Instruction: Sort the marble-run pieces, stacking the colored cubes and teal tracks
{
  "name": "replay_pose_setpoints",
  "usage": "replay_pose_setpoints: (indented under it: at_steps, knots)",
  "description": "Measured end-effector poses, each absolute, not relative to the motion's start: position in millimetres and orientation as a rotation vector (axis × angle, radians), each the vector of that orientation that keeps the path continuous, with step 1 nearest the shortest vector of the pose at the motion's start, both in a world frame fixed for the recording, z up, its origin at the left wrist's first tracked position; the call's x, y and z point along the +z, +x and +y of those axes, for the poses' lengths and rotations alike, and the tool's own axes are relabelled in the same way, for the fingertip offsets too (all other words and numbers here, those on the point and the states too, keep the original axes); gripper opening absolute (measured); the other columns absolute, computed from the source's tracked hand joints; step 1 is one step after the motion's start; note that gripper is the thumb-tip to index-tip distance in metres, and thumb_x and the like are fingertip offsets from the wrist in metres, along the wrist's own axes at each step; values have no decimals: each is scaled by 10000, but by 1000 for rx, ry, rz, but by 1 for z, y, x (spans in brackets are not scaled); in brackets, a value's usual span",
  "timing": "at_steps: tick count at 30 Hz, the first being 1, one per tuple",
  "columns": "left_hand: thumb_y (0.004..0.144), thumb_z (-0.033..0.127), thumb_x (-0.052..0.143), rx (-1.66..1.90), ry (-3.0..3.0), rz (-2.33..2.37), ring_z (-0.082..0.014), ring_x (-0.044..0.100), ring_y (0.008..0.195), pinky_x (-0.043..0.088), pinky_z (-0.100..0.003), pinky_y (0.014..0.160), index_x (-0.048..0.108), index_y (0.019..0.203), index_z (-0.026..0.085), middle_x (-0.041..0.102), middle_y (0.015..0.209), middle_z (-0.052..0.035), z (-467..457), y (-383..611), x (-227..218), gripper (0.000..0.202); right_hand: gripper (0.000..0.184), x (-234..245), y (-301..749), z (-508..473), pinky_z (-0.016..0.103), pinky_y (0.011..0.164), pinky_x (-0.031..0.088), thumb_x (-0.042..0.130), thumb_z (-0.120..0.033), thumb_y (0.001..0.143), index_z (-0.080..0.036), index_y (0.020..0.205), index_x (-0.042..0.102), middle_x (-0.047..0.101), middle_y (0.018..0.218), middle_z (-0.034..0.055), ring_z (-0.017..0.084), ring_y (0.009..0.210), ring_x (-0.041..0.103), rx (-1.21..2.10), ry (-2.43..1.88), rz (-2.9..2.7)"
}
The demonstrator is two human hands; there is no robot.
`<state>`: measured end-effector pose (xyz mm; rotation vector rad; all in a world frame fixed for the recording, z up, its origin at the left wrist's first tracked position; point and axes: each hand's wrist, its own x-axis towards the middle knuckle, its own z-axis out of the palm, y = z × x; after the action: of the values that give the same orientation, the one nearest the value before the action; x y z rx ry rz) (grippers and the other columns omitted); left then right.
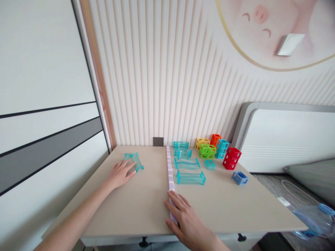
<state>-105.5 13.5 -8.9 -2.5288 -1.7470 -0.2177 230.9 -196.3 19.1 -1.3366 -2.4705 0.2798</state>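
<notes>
My left hand [120, 175] reaches to the left side of the table, its fingers spread over a translucent teal plastic track piece [137, 161] and partly hiding it. Near the front edge, my right hand [186, 219] lies with fingers apart across the near end of a long purple-and-white strip [170, 170]. The strip runs from there back toward the wall. Just right of it, several teal pieces form a column: a straight railed one [191, 178] in front, a wavy one [187, 163] behind it, and shorter ones [183, 153] farther back.
Hollow plastic blocks stand at the right rear: red [231, 158], blue [222, 149], green [207, 151], yellow [202, 143] and orange [215, 139]. A low blue block [240, 177] and a small teal piece [209, 164] lie nearer. A clear bottle [312, 218] is beyond the table's right edge.
</notes>
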Motion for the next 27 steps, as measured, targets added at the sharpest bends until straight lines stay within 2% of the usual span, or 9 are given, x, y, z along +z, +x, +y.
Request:
replay_pose_setpoints:
  at_steps: [4,7,10,13,15,17,20,23,27]
  knots:
    - [954,479,422,-351,-2490,-1647,-371,395,1385,268,-551,1134,512,1426,256,456,1495,-152,11,-103,-9,529,505,17,229,-200,374,1193,309,512,-264,951,-206,1451,462,310,1600,96,238,1478,276,229,-1335,-2456]
    - [986,408,357,-511,-2537,-1518,-323,441,1350,294,-496,1144,532,1399,166,520,1426,-174,2,-84,-2,510,571,8,225,-205,340,1141,386,544,-233,905,-166,1462,437,327,1589,131,255,1463,313,86,-1324,-2453]
    - [1008,283,283,-558,-2799,-1383,-231,561,1215,406,-377,1068,495,1420,199,616,1314,-120,-12,-48,11,471,599,-6,218,-213,418,1015,496,629,-399,854,-162,1391,511,461,1493,189,346,1334,486,-215,-1372,-2353]
    - [939,99,298,-421,-2961,-1229,-215,598,1140,431,-343,1004,457,1446,267,642,1265,-87,-23,-5,25,557,595,-20,211,-224,417,760,563,629,-528,832,-164,1300,571,667,1180,188,333,968,674,-482,-1481,-2211]
    - [889,33,316,-309,-2951,-1173,-238,592,1147,425,-361,984,440,1451,311,604,1324,-81,-27,22,33,639,525,-27,205,-230,357,595,521,586,-475,870,-139,1274,573,687,896,119,258,704,664,-600,-1533,-2164]
    - [869,15,333,-219,-2937,-1109,-259,575,1173,417,-374,973,470,1419,321,558,1387,-79,-27,42,38,645,433,-31,202,-235,316,502,452,537,-363,903,-116,1257,571,621,729,48,199,541,593,-690,-1526,-2147]
    - [893,52,361,-153,-2939,-1010,-265,576,1174,416,-372,970,596,1263,273,552,1398,-75,-25,59,38,491,348,-33,200,-238,282,477,408,488,-226,911,-108,1225,580,575,694,23,155,493,547,-743,-1437,-2127]
    - [913,73,387,-142,-2923,-939,-253,610,1120,445,-359,948,663,1059,225,617,1304,-77,-22,59,33,347,319,-29,204,-239,263,479,406,446,-177,919,-111,1189,602,563,685,22,150,521,550,-755,-1325,-2103]
    - [922,39,411,-144,-2893,-763,-221,648,1022,489,-332,910,648,1022,204,686,1115,-63,-19,47,32,306,348,-21,210,-243,259,453,388,420,-104,899,-96,1175,632,546,623,3,142,492,530,-815,-1226,-2080]
